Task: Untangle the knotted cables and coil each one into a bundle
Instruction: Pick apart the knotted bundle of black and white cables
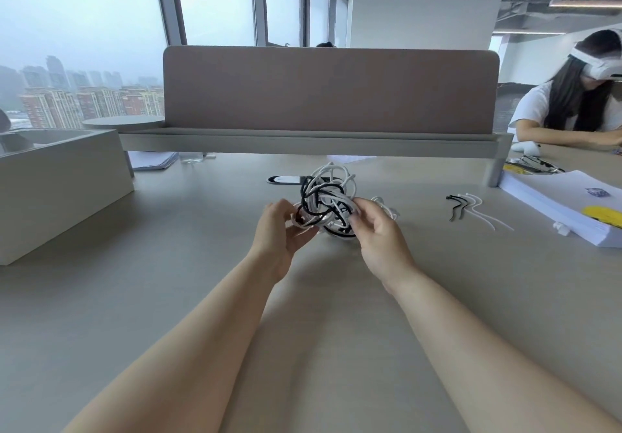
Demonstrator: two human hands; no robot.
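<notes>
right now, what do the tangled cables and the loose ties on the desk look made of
The tangled cables look plastic-jacketed, matte white and black, holding springy loops. The loose ties look like thin plastic strips, black and white, kinked; too small to be sure.

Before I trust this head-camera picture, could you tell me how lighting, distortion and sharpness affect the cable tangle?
Head view: soft daylight from the windows, no glare on the table; only faint shadow under the cable tangle; wide-angle distortion leans the window frames; the tangle, pinched by the left hand and right hand, is sharp enough, crossings slightly smeared.
</notes>
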